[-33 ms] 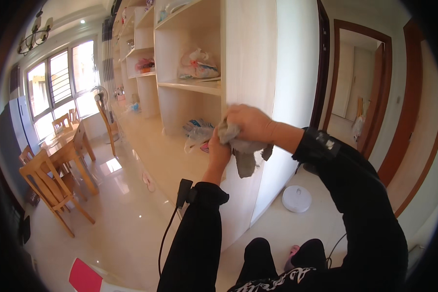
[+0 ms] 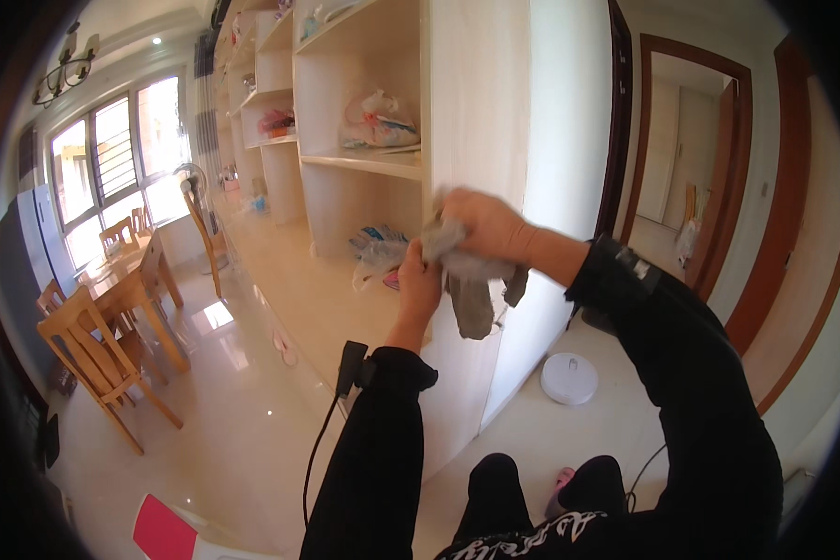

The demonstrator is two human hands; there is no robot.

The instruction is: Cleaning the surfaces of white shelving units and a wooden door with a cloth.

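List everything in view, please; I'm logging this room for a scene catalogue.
crumpled grey cloth: one, grey, held against the cabinet edge
tall pale wooden shelf unit: one, cream, centre
plastic bags: several, whitish, on the shelves
round white floor robot: one, white, on the floor, right
wooden dining table: one, tan, left
wooden chairs: several, tan, around the table
left hand: one, gripping the cloth
right hand: one, gripping the cloth
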